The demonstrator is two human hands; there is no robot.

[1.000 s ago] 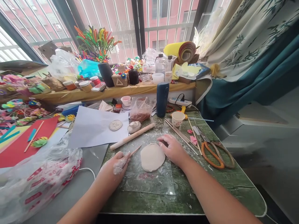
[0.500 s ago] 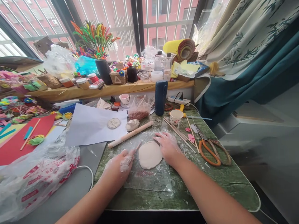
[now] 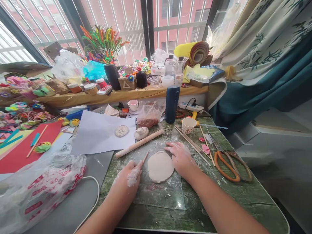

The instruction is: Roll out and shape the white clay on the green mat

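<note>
A flat, roundish sheet of pale clay with a slightly uneven edge lies on a clear sheet dusted with white powder. My left hand, powdery over the fingers, is closed round a thin pointed stick. The stick's tip points up and away from me, just left of the clay and apart from it. My right hand lies at the clay's right edge with fingers stretched out, palm down. Beyond both hands a wooden rolling pin lies slantwise, beside a lump of clay.
A star-marked clay disc rests on white paper. To the right are thin wooden sticks, a paper cup and orange-handled scissors. A dark blue bottle stands behind. Plastic bags lie at left.
The whole view has shifted a little. The stick in my left hand stands steeper, its tip slightly farther from the clay. My right hand stays beside the clay.
</note>
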